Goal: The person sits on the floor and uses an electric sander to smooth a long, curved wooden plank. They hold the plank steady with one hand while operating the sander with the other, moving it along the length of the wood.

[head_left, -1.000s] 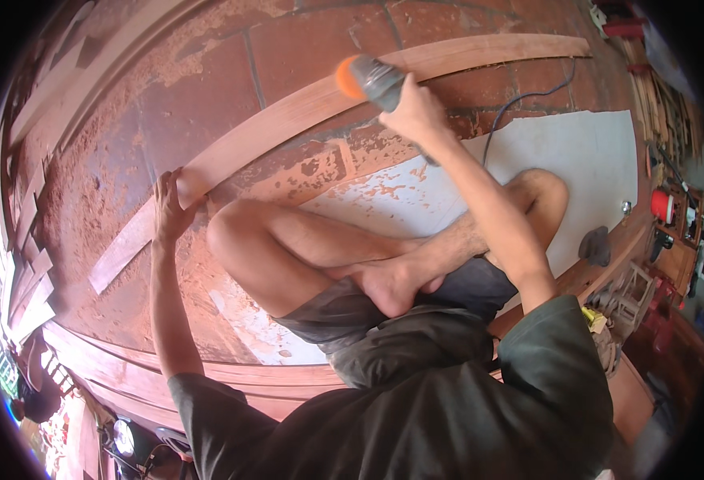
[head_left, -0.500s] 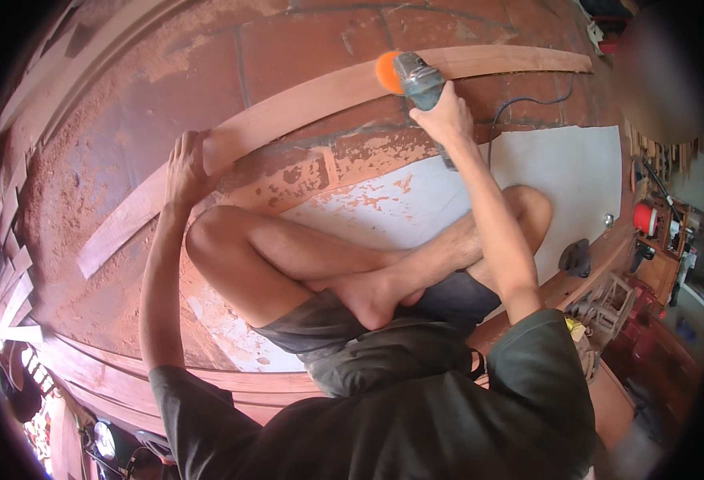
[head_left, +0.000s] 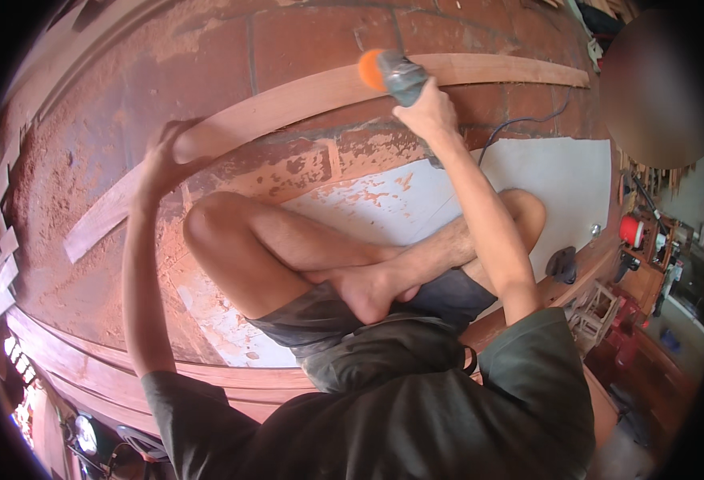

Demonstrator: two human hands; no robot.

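Observation:
A long, flat wooden plank point(head_left: 288, 108) lies across the floor in front of my crossed legs and looks bowed through the lens. My left hand point(head_left: 162, 162) grips it toward its left end, fingers over the far edge and thumb on the near side; the fingers are slightly blurred. In my right hand point(head_left: 432, 116) is a green-and-grey angle grinder point(head_left: 404, 80), its body wrapped by my fingers. The grinder's orange disc point(head_left: 371, 70) is over the plank right of its middle; whether it touches the wood I cannot tell.
Reddish tiles point(head_left: 184, 56) carry sawdust. A dark cord point(head_left: 520, 120) runs right of the grinder. A white sheet point(head_left: 560, 172) lies under my legs. Wood strips point(head_left: 0, 268) are piled at left, more boards point(head_left: 232, 384) behind me. Tools and a red spool point(head_left: 630, 230) stand at right.
My left hand has moved left, and the plank's left end has shifted slightly left too. The grinder in my right hand has also moved a little left along the plank.

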